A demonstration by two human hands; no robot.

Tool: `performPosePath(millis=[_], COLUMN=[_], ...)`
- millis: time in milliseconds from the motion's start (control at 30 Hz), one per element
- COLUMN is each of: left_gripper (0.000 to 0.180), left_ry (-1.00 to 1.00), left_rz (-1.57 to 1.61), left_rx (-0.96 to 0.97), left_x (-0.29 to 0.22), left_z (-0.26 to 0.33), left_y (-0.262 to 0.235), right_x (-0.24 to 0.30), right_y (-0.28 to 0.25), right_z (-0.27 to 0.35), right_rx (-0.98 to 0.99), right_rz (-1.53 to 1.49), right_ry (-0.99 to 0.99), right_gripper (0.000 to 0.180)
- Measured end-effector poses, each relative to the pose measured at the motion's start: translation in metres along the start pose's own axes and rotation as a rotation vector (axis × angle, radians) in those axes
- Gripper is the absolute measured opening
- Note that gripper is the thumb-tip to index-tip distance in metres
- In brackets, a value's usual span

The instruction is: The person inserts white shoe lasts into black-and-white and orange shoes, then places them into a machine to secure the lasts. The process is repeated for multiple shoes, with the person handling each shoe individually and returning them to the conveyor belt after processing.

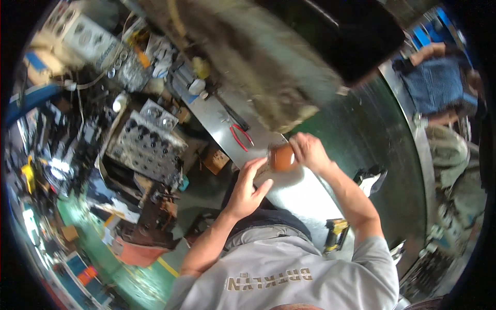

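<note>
Over the bright metal bench top (299,191), my right hand (311,153) grips a shiny orange-brown rounded object (283,158) by its right edge. Its exact kind cannot be made out. My left hand (248,190) is at the object's left side, thumb spread away from the fingers. Its fingertips come close to the object; whether they touch is unclear. Red-handled pliers (241,137) lie on the bench beyond my hands, beside a dark-handled tool (231,111). A yellow and black power tool (336,234) rests on the bench near my right elbow.
A large, blurred machine part (248,57) juts over the bench ahead. At left stands a metal block with rows of holes (147,147), near a cardboard box (215,159). A dark green surface (372,139) stretches to the right. Another person (436,82) is at the far right.
</note>
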State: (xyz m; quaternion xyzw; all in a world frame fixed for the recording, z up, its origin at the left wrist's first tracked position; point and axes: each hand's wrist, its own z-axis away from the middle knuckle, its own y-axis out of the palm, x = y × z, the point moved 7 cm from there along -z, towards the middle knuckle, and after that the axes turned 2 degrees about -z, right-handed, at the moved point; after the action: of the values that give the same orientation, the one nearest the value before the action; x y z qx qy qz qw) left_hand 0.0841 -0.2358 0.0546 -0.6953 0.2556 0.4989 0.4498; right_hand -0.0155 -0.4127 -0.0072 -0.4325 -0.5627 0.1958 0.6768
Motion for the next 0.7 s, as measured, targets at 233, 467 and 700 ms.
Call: performPosePath(millis=[233, 467, 700], left_gripper=[0.033, 0.049, 0.035], left_ry=[-0.624, -0.691, -0.650], left_rz=[1.137, 1.301, 0.998], left_rx=[0.436, 0.244, 0.078], left_x=[0.043, 0.061, 0.062], left_z=[0.043, 0.113, 0.146], left_y=[0.028, -0.038, -0.068], right_x=[0.030, -0.230, -0.258], right_y=[0.032, 0.127, 0.135], right_z=[-0.037, -0.138, -0.168], right_rx=[-0.117, -0.444, -0.431], right_rz=[-0.807, -0.752, -0.888], right_ry=[0.279, 1.078, 1.213], right_gripper=[0.019, 0.047, 0.051])
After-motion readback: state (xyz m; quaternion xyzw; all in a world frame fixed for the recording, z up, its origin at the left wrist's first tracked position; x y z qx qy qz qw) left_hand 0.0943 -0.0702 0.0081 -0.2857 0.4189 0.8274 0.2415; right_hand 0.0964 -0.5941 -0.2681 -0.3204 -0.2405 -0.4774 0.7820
